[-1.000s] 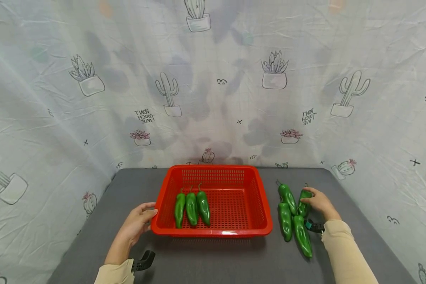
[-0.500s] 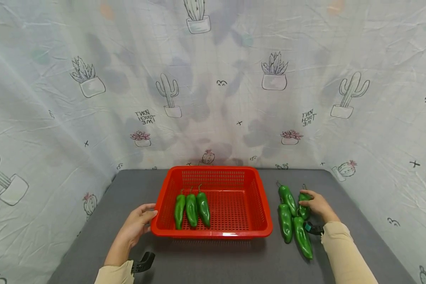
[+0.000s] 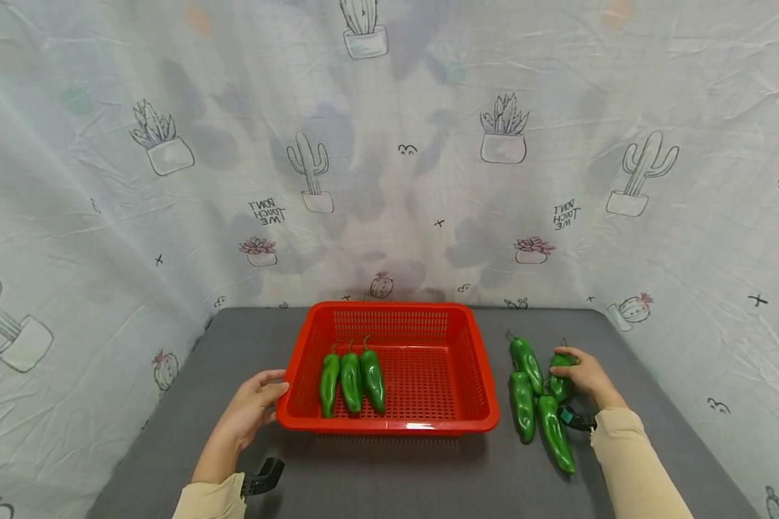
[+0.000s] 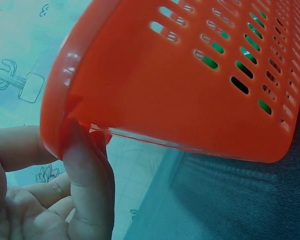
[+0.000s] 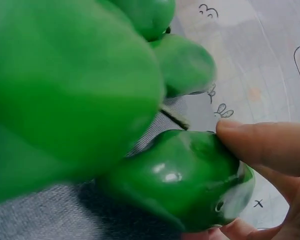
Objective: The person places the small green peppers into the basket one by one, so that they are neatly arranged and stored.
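Note:
My left hand (image 3: 254, 407) pinches the left rim of a red plastic basket (image 3: 389, 425); the left wrist view shows thumb and fingers (image 4: 90, 185) on either side of that rim. Three green peppers (image 3: 350, 382) lie side by side in the basket's left half, stems pointing away. On the right, my right hand (image 3: 587, 376) grips a green pepper (image 5: 185, 175) between thumb and fingers. That pepper appears to rest on the table, partly covered by the hand in the head view. Three more green peppers (image 3: 522, 407) lie close to its left and front.
The grey table (image 3: 376, 483) carries the basket at its middle back. A white cloth with cactus drawings (image 3: 389, 180) hangs behind and along both sides. A black wrist strap (image 3: 581, 419) sits just right of the front pepper.
The gripped pepper has shifted slightly, first left and then back right, with my right hand. The left hand and basket stay where they were.

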`<state>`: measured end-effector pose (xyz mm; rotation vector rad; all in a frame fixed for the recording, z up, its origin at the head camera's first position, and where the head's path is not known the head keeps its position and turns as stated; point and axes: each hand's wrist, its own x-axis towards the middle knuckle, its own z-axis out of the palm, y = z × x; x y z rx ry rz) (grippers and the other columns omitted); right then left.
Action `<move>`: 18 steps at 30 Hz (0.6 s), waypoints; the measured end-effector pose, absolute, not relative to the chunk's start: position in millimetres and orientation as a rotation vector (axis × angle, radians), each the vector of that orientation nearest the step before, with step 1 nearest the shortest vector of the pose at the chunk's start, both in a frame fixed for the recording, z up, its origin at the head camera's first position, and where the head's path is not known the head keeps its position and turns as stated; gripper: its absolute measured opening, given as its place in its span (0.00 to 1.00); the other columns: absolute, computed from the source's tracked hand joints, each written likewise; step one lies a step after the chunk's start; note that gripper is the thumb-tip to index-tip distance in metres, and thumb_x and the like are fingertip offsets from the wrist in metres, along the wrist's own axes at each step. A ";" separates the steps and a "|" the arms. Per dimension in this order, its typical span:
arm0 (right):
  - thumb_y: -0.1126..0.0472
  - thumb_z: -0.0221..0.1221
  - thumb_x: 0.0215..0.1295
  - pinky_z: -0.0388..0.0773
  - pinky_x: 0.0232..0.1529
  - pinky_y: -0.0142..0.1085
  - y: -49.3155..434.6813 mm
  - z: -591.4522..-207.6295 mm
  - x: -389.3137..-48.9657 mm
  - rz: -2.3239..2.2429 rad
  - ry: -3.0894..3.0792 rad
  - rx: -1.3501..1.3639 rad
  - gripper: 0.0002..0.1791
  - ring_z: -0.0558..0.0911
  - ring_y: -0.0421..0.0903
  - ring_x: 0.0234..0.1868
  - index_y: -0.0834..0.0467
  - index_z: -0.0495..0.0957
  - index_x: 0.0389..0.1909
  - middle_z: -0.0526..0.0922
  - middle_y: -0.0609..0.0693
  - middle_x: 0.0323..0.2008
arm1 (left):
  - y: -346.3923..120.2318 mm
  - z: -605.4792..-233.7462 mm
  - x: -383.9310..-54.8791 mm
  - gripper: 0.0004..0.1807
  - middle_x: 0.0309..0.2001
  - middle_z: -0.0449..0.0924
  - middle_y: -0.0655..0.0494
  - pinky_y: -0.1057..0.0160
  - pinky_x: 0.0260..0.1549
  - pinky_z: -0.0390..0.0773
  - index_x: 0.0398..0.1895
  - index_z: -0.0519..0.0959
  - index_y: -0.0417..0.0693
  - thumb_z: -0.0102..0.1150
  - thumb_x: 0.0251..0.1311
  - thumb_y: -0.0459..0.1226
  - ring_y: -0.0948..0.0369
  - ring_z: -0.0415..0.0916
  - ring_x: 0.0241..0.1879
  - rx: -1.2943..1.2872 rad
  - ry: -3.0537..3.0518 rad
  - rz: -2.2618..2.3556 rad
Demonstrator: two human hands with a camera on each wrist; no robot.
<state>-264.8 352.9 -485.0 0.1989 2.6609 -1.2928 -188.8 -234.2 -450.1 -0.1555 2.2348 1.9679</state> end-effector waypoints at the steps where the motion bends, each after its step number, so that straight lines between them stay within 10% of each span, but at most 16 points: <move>1: 0.59 0.55 0.67 0.67 0.55 0.61 353.0 -483.7 -264.2 -1.308 2.657 0.197 0.35 0.57 0.75 0.64 0.68 0.54 0.69 0.46 0.78 0.67 | -234.4 -450.0 -189.0 0.25 0.50 0.77 0.42 0.63 0.34 0.81 0.65 0.59 0.34 0.48 0.69 0.36 0.58 0.80 0.39 -0.157 2.233 1.968; 10: 0.55 0.56 0.67 0.58 0.60 0.64 351.4 -465.1 -262.8 -1.403 2.661 0.183 0.38 0.49 0.75 0.67 0.63 0.51 0.71 0.42 0.78 0.68 | -234.1 -449.2 -188.4 0.26 0.48 0.78 0.45 0.64 0.33 0.80 0.65 0.59 0.33 0.49 0.69 0.36 0.60 0.79 0.37 -0.165 2.239 1.958; 18: 0.53 0.57 0.67 0.72 0.51 0.55 341.0 -443.2 -264.6 -1.455 2.745 0.124 0.37 0.68 0.67 0.57 0.61 0.54 0.71 0.51 0.77 0.65 | -233.8 -448.1 -188.1 0.26 0.48 0.78 0.45 0.64 0.33 0.80 0.65 0.59 0.33 0.49 0.68 0.36 0.60 0.79 0.36 -0.162 2.231 1.970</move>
